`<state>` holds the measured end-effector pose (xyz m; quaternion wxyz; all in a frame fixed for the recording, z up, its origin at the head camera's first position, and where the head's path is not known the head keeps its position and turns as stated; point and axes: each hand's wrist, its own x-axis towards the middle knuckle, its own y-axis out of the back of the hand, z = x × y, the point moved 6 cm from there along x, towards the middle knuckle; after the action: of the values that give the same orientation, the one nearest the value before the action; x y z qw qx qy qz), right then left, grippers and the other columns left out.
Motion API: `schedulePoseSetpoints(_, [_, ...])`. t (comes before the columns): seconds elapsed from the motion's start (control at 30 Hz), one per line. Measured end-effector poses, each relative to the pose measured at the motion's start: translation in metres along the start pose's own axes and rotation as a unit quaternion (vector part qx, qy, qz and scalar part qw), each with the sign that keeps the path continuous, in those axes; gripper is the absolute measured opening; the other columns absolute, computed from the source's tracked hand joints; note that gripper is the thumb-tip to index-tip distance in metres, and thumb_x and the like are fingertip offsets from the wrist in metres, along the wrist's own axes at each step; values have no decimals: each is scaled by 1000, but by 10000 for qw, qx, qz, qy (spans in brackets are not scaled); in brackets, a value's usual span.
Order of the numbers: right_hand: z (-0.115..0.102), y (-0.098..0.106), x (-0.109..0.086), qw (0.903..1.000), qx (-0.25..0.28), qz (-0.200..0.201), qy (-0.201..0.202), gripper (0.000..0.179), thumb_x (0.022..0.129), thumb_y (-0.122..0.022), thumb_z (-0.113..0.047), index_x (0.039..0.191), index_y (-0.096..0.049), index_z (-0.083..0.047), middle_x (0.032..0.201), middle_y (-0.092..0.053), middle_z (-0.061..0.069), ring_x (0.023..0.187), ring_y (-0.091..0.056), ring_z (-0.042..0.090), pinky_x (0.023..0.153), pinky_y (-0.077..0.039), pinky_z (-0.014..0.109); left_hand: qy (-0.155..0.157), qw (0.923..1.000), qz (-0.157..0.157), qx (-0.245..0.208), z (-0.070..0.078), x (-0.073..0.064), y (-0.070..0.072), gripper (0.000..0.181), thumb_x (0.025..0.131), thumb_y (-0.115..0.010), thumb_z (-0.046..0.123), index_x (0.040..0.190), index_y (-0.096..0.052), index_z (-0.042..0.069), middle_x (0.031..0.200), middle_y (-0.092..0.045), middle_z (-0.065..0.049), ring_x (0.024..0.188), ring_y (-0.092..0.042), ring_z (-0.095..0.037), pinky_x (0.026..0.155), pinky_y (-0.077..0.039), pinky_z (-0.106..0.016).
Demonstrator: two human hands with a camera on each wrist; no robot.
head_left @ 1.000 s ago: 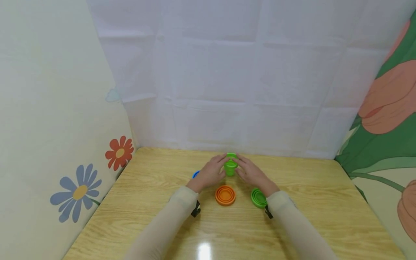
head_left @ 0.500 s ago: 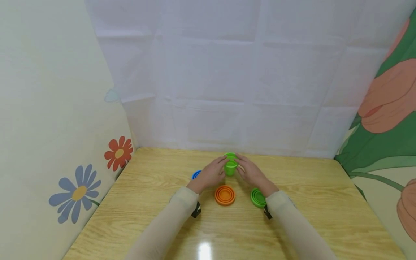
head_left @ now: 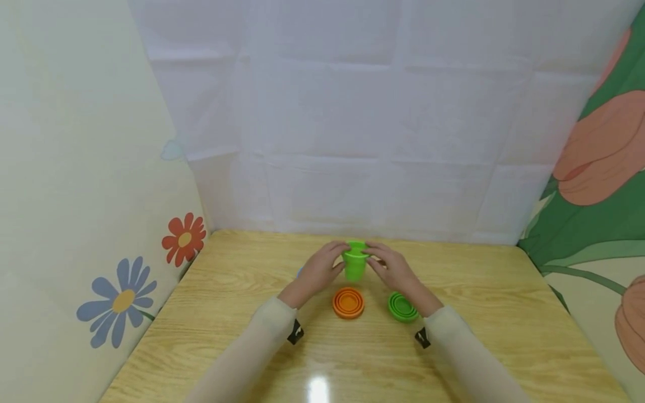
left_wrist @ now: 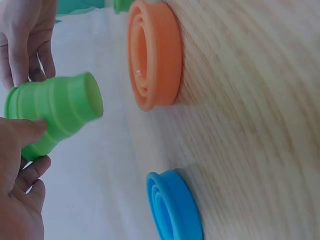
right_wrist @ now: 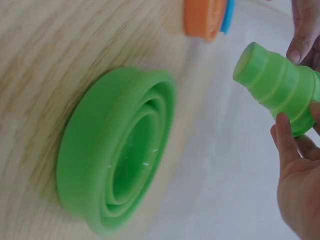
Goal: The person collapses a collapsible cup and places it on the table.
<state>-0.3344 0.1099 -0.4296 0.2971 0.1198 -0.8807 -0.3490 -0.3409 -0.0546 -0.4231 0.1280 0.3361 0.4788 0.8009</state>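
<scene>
Between my two hands a light green collapsible cup is held up off the table, stretched out tall with stepped ridges. My left hand grips its rim from the left, thumb on the wall in the left wrist view. From the other side my right hand holds the same rim, its fingers and thumb around the wide end. The cup's narrow base hangs free of both hands. Just nearer to me lies a flat, folded orange collapsible cup.
A folded green cup sits on the wooden table below my right wrist. Beside my left hand is a folded blue cup, mostly hidden in the head view. A white cloth hangs behind the table.
The light green cup has come slightly toward me and now shows as one tall, upright form. Both hands moved with it, and my left hand covers more of the blue cup.
</scene>
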Motion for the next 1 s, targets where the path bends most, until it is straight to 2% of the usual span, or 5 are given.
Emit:
schedulePoseSetpoints(0.17, [-15,8,-9,9985,519,-186,16,34,92,-60,-14,125,-58,-10,132,-52,14,108,-58,26,76,-55,23,-2,9987,165,-472,4,-10,11,28,86,-68,21,111,-60,12,114,-60,-2,109,-54,-18,94,-47,-34])
schedulePoseSetpoints(0.33, [-29,10,-19,9946,889,-504,-179,36,91,-61,-26,126,-56,-18,119,-59,1,100,-59,17,75,-55,21,291,9930,-90,-1140,13,-23,22,28,88,-64,32,111,-61,15,113,-61,1,109,-55,-17,92,-48,-39])
schedulePoseSetpoints(0.6, [-43,5,-41,9896,1260,-606,-327,29,90,-58,-39,116,-58,-25,100,-63,-9,89,-60,12,70,-55,24,606,9658,-624,-2443,30,-44,26,33,90,-59,41,112,-60,17,109,-62,4,105,-59,-14,94,-49,-37])
schedulePoseSetpoints(0.7, [-48,4,-50,9903,1212,-618,-282,26,91,-58,-38,111,-59,-23,94,-63,-9,83,-61,10,67,-55,24,689,9601,-714,-2615,35,-51,23,32,90,-59,41,111,-60,16,105,-63,4,99,-61,-13,89,-51,-35])
schedulePoseSetpoints(1.0, [-55,-2,-72,9930,1088,-460,-71,12,91,-62,-23,101,-59,-17,85,-64,-6,72,-60,6,60,-54,21,541,9674,-570,-2408,51,-65,20,19,88,-65,28,99,-64,13,89,-65,5,77,-61,-5,69,-53,-20])
